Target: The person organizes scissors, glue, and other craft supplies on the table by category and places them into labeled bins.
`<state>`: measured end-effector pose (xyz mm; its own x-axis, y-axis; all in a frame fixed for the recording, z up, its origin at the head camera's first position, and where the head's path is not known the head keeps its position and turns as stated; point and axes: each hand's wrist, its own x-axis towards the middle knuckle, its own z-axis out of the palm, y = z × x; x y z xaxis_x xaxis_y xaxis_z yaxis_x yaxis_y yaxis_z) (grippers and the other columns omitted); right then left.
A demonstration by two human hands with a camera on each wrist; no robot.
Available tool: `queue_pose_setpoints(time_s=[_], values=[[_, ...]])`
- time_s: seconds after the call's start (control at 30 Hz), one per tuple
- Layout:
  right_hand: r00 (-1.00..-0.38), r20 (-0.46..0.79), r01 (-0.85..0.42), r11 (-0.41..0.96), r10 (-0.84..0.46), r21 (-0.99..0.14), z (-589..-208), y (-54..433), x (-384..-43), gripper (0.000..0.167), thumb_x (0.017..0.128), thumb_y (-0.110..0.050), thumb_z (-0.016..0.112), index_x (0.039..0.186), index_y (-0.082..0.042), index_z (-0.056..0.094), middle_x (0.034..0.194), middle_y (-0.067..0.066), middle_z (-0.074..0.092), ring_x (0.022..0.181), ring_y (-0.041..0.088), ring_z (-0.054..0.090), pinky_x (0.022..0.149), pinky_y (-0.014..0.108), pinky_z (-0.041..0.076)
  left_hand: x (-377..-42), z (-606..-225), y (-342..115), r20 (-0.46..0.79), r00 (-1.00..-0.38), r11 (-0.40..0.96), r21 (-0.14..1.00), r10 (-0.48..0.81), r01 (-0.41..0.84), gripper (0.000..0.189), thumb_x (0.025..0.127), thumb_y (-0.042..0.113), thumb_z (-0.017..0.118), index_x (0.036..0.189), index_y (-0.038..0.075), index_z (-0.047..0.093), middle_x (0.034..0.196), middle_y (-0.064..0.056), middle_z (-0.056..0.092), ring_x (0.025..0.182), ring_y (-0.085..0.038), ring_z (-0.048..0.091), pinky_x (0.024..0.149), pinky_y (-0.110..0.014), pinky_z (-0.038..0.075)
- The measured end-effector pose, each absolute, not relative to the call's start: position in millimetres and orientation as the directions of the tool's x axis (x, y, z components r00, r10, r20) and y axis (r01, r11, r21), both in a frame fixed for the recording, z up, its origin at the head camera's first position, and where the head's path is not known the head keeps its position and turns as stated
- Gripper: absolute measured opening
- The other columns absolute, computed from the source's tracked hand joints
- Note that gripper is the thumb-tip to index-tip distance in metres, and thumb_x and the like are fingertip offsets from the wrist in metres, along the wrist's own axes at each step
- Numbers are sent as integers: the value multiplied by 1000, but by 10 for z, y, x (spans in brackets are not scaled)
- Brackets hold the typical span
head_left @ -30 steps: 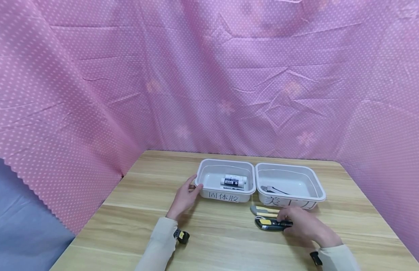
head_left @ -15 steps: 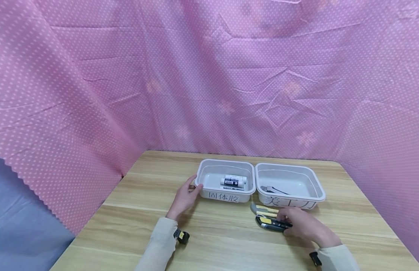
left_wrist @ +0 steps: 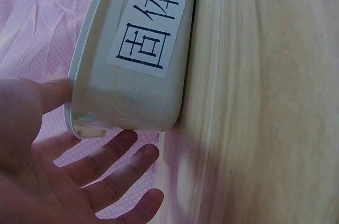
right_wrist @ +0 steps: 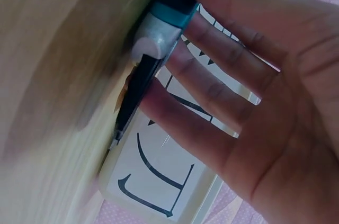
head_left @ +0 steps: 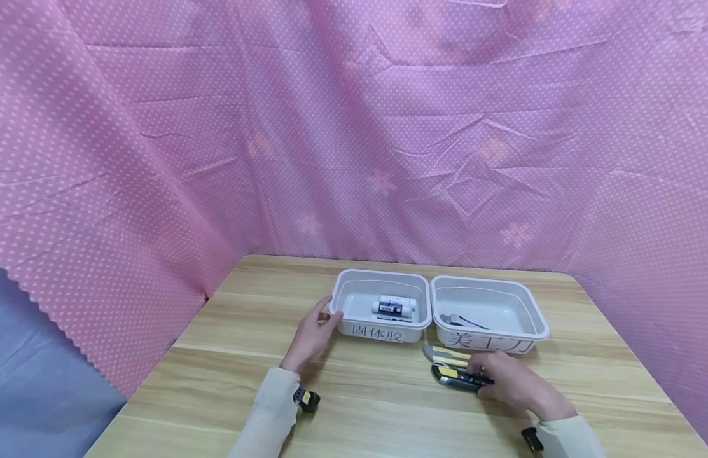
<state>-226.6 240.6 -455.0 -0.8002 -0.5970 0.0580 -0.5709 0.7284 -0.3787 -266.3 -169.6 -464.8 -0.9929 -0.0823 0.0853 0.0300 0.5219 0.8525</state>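
My left hand (head_left: pixel 312 337) holds the left front corner of a white plastic box (head_left: pixel 382 273), its thumb on the rim. The wrist view shows that hand's other fingers loosely bent along the box's end wall. In the box lie glue sticks (head_left: pixel 392 309). On the right, my right hand (head_left: pixel 511 378) pinches a black utility knife (head_left: pixel 459 378) between thumb and fingers, low over the table. Beside it is a yellow utility knife (head_left: pixel 448 352) with a grey end. My fingers hide the far ends of both knives.
Next to the left box stands another white box (head_left: pixel 491 280), with a grey-and-black utility knife (head_left: pixel 459 320) inside. Both boxes carry labels with large black characters. Pink dotted cloth (head_left: pixel 388 159) hangs behind the wooden table (head_left: pixel 354 401).
The black knife's front end has shifted very slightly in the right hand's grip. My left hand and both boxes look the same as before.
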Motion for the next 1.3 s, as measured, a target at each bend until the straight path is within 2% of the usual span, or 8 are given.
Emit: queue_pose_setpoints(time_s=[0.53,0.67,0.77,0.93,1.3], values=[[-786,97,-599,714,-610,-363,-4501,2414,-2225,31,74,-11,87,100,-17,72,99,-7,71,91,14,65,80,38,57,-2659,-4664,-1702,91,-993,517,855,-68,43,60,105,35,58,157,12,40,131,-24,65,124,-39,61,104,-55,52],[-763,138,-634,690,-632,-349,-4481,2425,-2213,30,74,-9,87,99,-17,72,97,-8,71,88,11,64,78,36,57,-2660,-4680,-1711,95,-993,521,853,-65,47,60,105,35,59,157,12,40,130,-24,65,123,-39,62,103,-54,53],[-741,182,-666,671,-646,-326,-4460,2438,-2204,30,74,-8,87,99,-16,72,96,-7,72,88,14,66,78,37,58,-2662,-4685,-1715,99,-993,521,852,-65,51,60,105,36,59,157,11,40,130,-23,65,124,-38,62,104,-53,53],[-740,211,-671,679,-639,-298,-4418,2439,-2196,30,74,-7,87,99,-15,73,98,-4,74,90,19,69,81,40,60,-2661,-4679,-1715,103,-993,516,855,-64,55,60,105,35,59,157,11,41,130,-23,65,123,-38,62,103,-52,54],[-722,261,-692,663,-641,-285,-4192,2398,-2232,29,76,-4,85,94,-20,68,96,-10,71,92,15,68,82,42,59,-2658,-4651,-1707,110,-992,513,856,-69,59,61,104,35,59,156,10,41,128,-23,66,122,-37,63,102,-52,55]])
